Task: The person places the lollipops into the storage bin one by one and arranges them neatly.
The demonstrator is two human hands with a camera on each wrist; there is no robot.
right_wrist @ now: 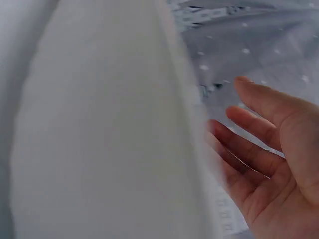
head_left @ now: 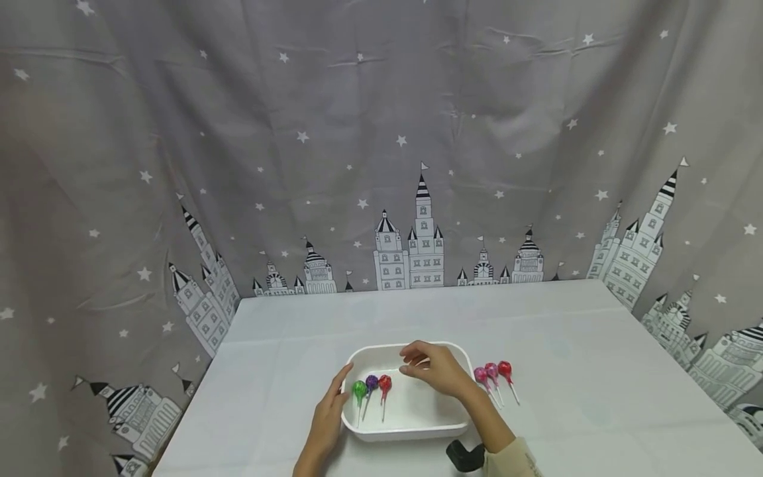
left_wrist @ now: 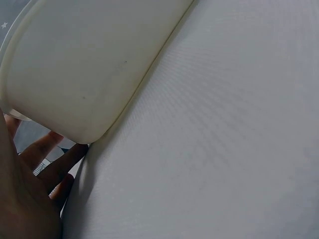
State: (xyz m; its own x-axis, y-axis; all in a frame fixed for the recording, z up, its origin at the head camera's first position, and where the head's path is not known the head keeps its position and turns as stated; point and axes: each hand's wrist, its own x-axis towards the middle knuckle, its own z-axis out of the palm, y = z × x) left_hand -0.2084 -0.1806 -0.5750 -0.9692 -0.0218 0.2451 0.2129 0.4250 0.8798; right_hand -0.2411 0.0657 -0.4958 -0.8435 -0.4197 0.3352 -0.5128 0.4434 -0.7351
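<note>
Tray (head_left: 411, 434) against LH fingers (left_wrist: 65, 163)

sleeve (head_left: 511, 458): beige, right forearm | black piece (head_left: 465, 457): bent, rounded, beside sleeve edge | fingers (right_wrist: 259, 155): bare

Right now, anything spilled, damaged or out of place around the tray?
Nothing looks spilled or broken. Only oddity: two tiny dark specks on the otherwise pale outside of the tray, left wrist view; dirt or damage, can't tell.
</note>
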